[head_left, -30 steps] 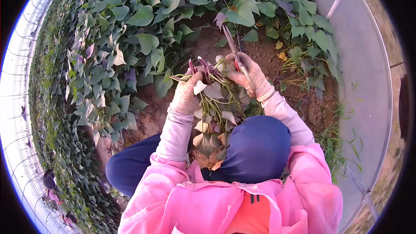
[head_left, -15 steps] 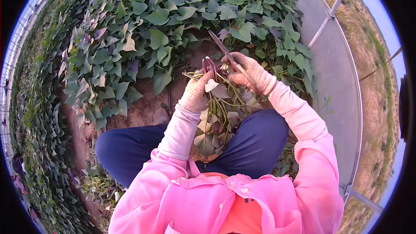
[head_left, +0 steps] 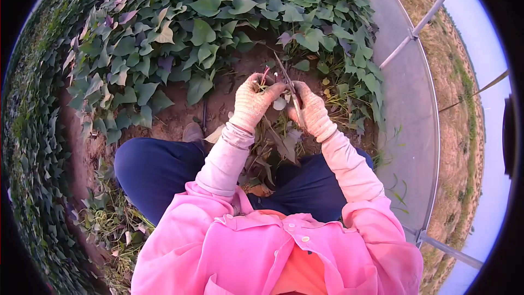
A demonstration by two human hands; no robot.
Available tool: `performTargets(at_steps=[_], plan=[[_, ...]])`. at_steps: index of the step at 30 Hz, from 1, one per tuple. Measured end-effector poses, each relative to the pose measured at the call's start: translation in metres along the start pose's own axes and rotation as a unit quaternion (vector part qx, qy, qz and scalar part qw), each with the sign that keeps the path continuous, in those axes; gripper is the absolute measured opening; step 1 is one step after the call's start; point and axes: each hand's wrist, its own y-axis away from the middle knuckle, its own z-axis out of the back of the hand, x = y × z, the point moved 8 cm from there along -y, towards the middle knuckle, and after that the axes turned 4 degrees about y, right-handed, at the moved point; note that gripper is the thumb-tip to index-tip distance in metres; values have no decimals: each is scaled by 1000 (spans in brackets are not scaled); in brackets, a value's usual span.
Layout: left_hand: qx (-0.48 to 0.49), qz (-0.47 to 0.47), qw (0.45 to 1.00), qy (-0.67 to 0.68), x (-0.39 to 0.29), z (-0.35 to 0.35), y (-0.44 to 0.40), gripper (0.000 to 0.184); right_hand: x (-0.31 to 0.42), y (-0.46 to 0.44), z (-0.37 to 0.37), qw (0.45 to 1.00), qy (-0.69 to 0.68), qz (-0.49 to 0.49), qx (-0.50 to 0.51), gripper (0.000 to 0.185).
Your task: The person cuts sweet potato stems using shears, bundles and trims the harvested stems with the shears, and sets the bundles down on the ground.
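My left hand, in a pale soiled glove, is closed around a bunch of leafy vine stems. Their reddish cut ends poke up above its fingers, and broad leaves hang below, over my lap. My right hand, gloved too, grips a pair of scissors whose long blades point up and slightly left. The fingertips of both hands come close together beside the blades. The scissors' handles are mostly hidden by the right hand.
Dense vines with heart-shaped leaves spread ahead and to the left. My bent legs rest on brown soil. A grey sheet wall with metal poles runs along the right. Cut greenery lies at lower left.
My left hand has turned more upright around the stems, and the hanging leaves have shifted. My right hand has moved slightly left and down, with the scissors now pointing more steeply upward.
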Motion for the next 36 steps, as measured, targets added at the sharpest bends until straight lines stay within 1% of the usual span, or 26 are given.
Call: performTargets(at_steps=[2,3,6,7,10,11,13,14,16,18,19,20,21,24,25,28,29,32,33,36], plan=[[-15,4,998,-63,16,12,-3,29,4,4,-5,1000,18,7,-8,48],[-20,6,995,-95,22,16,-6,30,5,5,-6,999,24,26,-30,46],[-17,44,982,-181,32,22,-13,35,3,7,-8,1000,16,12,-7,44],[-24,69,981,-182,37,23,-12,34,3,7,-11,999,12,36,-19,43],[-35,40,978,-202,47,28,-12,34,5,8,-16,996,42,71,-19,44],[-33,79,971,-223,52,30,-12,31,-2,8,-20,999,27,44,2,45],[-24,165,979,-116,62,27,-7,28,-18,8,-28,999,-4,-10,41,47],[-20,206,976,-61,69,26,-4,27,-27,8,-32,999,-14,-18,46,48],[-6,190,979,-77,80,30,-9,22,-56,6,-43,997,-32,-33,54,50],[-5,187,979,-76,86,33,-6,21,-84,5,-55,987,-88,-91,95,55],[-5,188,981,-48,88,34,-6,21,-82,4,-51,989,-110,-61,73,56],[-13,178,982,-56,85,37,-8,20,-80,1,-46,990,-132,-31,50,58],[-7,179,983,-45,90,40,-12,19,-95,0,-53,990,-139,-9,40,61],[24,183,982,-41,92,39,-15,18,-70,4,-46,992,-80,-45,82,61],[37,186,981,-45,90,36,-13,18,-67,5,-54,988,-131,-26,75,60],[63,129,988,50,77,20,-10,19,-70,4,-64,967,-222,-58,111,59],[59,133,989,22,80,26,-13,20,-71,2,-61,973,-189,-69,110,58],[34,110,993,-6,79,30,-17,18,-60,0,-49,927,-348,-109,89,56],[9,63,998,22,71,31,-17,15,-61,-2,-47,940,-313,-100,89,56],[-32,95,995,-12,73,40,-19,15,-72,-4,-44,984,-129,-99,77,58]])
